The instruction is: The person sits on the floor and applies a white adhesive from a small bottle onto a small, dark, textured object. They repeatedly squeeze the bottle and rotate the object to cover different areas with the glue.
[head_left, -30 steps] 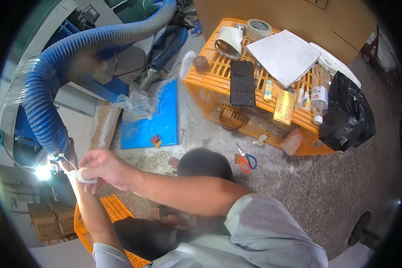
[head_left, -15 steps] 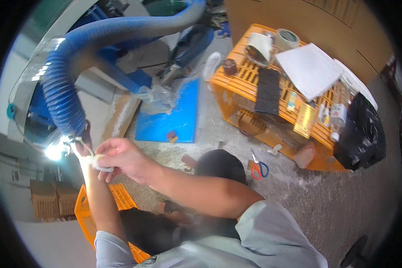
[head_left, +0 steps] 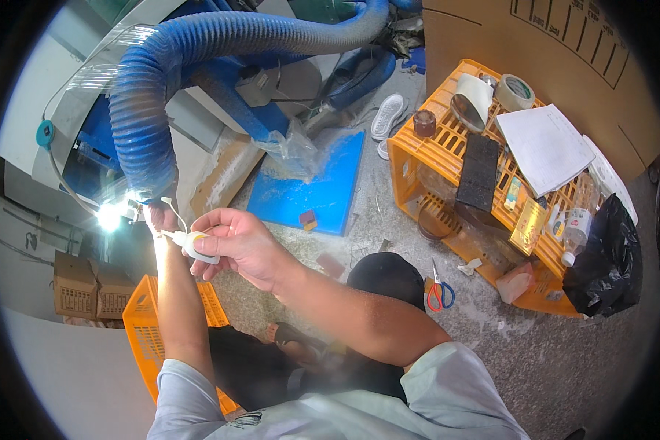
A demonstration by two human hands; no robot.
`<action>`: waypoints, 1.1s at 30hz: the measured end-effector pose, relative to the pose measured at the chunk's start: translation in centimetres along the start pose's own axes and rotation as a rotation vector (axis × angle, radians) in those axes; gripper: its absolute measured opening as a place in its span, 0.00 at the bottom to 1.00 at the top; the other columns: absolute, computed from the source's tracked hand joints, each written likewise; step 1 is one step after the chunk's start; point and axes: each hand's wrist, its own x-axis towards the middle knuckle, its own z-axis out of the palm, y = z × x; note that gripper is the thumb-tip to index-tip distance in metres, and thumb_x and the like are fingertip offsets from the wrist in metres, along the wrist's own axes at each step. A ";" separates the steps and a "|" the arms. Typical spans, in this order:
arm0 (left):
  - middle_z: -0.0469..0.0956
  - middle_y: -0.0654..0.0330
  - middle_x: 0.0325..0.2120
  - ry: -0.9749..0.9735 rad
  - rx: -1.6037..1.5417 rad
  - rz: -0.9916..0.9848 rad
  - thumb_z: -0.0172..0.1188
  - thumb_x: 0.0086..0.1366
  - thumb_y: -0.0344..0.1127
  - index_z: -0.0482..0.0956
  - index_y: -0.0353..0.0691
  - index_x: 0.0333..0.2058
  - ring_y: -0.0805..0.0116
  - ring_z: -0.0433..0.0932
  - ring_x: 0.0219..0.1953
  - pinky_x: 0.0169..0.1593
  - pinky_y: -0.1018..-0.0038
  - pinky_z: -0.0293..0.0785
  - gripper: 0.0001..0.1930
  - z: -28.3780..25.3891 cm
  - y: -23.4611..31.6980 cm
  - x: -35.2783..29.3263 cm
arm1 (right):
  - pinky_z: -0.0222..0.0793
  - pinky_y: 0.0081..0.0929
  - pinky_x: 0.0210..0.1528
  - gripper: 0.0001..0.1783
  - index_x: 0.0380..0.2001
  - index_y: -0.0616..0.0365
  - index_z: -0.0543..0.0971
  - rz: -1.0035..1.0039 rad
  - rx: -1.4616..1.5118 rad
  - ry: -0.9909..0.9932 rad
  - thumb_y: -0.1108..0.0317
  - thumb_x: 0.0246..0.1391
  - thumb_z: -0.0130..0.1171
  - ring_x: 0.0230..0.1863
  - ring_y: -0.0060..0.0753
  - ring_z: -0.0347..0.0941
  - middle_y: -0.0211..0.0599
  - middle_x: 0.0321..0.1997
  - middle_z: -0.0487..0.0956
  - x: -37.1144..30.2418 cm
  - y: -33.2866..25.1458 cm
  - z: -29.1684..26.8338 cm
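Observation:
My right hand pinches a small white squeeze bottle between thumb and fingers. Its thin nozzle points left, toward my left wrist, and a white strap with a small cap curves up from it. My left hand reaches up under the mouth of a blue ribbed hose. Glare from a bright lamp falls on that hand and wrist. Its fingers are mostly hidden, so whether they hold anything cannot be seen.
An orange crate at the right carries tape, paper, a dark block and a plastic bottle. Beside it hangs a black bag. Scissors lie on the floor. A blue board lies ahead; another orange crate stands at my left.
The whole view has shifted, with the scene now lower and farther right. My right hand has drawn slightly away from my left wrist, and the bottle's nozzle and strap now show clearly.

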 end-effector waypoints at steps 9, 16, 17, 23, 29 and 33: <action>0.76 0.57 0.61 0.031 -0.249 -0.075 0.65 0.64 0.48 0.78 0.48 0.57 0.53 0.71 0.63 0.67 0.44 0.63 0.25 0.6 -0.4 0.6 | 0.80 0.24 0.32 0.17 0.49 0.63 0.72 0.003 -0.012 0.009 0.69 0.61 0.63 0.33 0.32 0.83 0.41 0.37 0.83 0.2 0.4 -0.3; 0.74 0.59 0.62 0.025 -0.195 -0.073 0.56 0.72 0.45 0.75 0.52 0.60 0.52 0.72 0.61 0.64 0.46 0.67 0.19 -1.0 -1.1 0.4 | 0.81 0.32 0.38 0.19 0.54 0.64 0.73 0.050 -0.041 0.041 0.72 0.61 0.63 0.37 0.40 0.84 0.51 0.44 0.83 0.0 0.3 -0.7; 0.74 0.58 0.62 -0.046 -0.222 -0.064 0.55 0.72 0.46 0.75 0.51 0.60 0.53 0.72 0.62 0.64 0.47 0.67 0.20 -1.0 -1.1 0.4 | 0.81 0.32 0.39 0.19 0.53 0.63 0.73 0.062 -0.042 0.047 0.72 0.61 0.63 0.37 0.40 0.84 0.52 0.45 0.83 0.0 0.2 -0.7; 0.71 0.50 0.64 0.107 -0.303 -0.092 0.52 0.74 0.43 0.71 0.44 0.63 0.47 0.72 0.61 0.60 0.44 0.73 0.22 1.4 -0.9 -0.1 | 0.81 0.32 0.39 0.18 0.52 0.62 0.75 0.064 -0.053 0.025 0.70 0.60 0.65 0.37 0.39 0.84 0.54 0.45 0.84 0.0 -0.1 -0.4; 0.70 0.50 0.65 0.141 -0.221 -0.060 0.55 0.73 0.44 0.70 0.44 0.64 0.47 0.70 0.63 0.61 0.43 0.72 0.24 2.9 -0.5 -0.1 | 0.81 0.31 0.38 0.19 0.51 0.62 0.75 0.061 -0.090 0.061 0.69 0.59 0.66 0.36 0.38 0.84 0.53 0.44 0.84 -0.1 -0.1 -0.3; 0.71 0.51 0.64 0.195 -0.239 -0.081 0.55 0.73 0.43 0.71 0.43 0.63 0.46 0.71 0.63 0.60 0.42 0.71 0.23 2.9 -0.5 -0.3 | 0.81 0.31 0.38 0.19 0.51 0.62 0.75 0.061 -0.094 0.065 0.69 0.59 0.66 0.36 0.38 0.84 0.52 0.44 0.84 0.0 0.1 -0.2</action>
